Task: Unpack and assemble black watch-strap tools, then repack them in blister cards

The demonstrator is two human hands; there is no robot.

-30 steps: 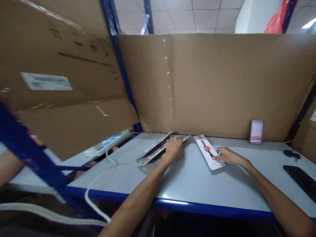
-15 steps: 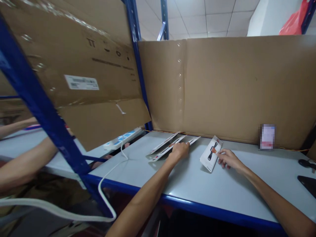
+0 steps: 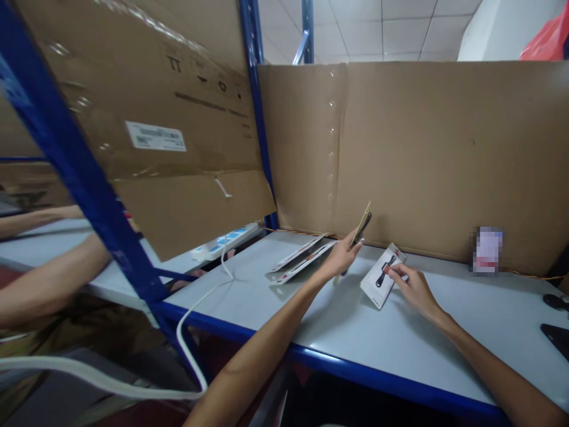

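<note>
My left hand is closed on a thin carded package, lifted off the table and seen nearly edge-on, with a black item on its face. To the left, two more white carded packages lie tilted, partly overlapping. My right hand pinches at the orange-brown middle of another white carded package. That one shows a black strap-like item with rounded ends and rests slanted on the table. Exactly what is between the right fingertips is hard to see.
The grey table has a blue front edge. Cardboard panels stand behind and at left. A white cable hangs over the left edge near a power strip. Dark objects lie at right. Another person's arm reaches in at far left.
My left hand has raised one carded package off the group and turned it upright, moving right. My right hand has shifted slightly so its fingertips meet the orange-brown part of its package.
</note>
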